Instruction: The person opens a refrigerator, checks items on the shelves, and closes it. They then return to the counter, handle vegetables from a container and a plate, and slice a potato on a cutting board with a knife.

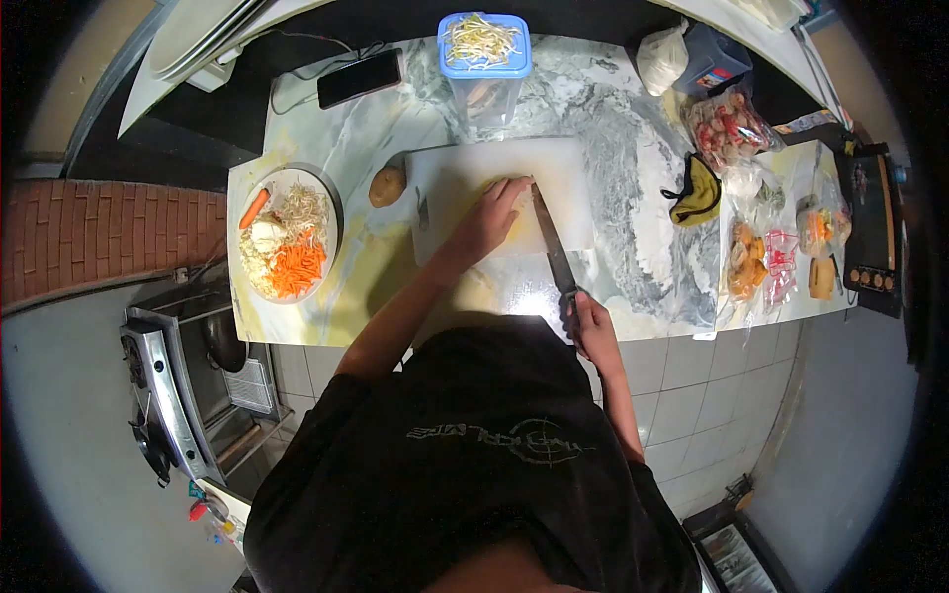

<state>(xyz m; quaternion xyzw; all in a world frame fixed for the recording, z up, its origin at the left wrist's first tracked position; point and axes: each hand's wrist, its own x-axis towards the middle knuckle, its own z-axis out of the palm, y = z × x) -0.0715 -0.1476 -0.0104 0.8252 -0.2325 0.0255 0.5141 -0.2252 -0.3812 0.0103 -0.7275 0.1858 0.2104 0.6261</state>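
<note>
My right hand (pixel 591 331) is wrapped round the dark handle of a long knife (pixel 551 235), whose blade points up and away over the white cutting board (pixel 563 188). On the board, my left hand (pixel 489 215) is closed, its fingertips close to the knife's tip. Something small and pale lies under those fingers, too hidden to make out. A brown potato (pixel 387 186) rests just left of the board. Further left, a round plate (pixel 256 185) holds shredded carrot (pixel 298 270), bean sprouts (pixel 301 207) and other pale cut pieces.
Behind the board stands a clear container with a blue lid (pixel 485 70), sprouts on top. A phone (pixel 360 79) lies back left. To the right are a yellow-and-black item (pixel 699 192) and several bagged foods (pixel 730 127). A stove (pixel 163 366) is at lower left.
</note>
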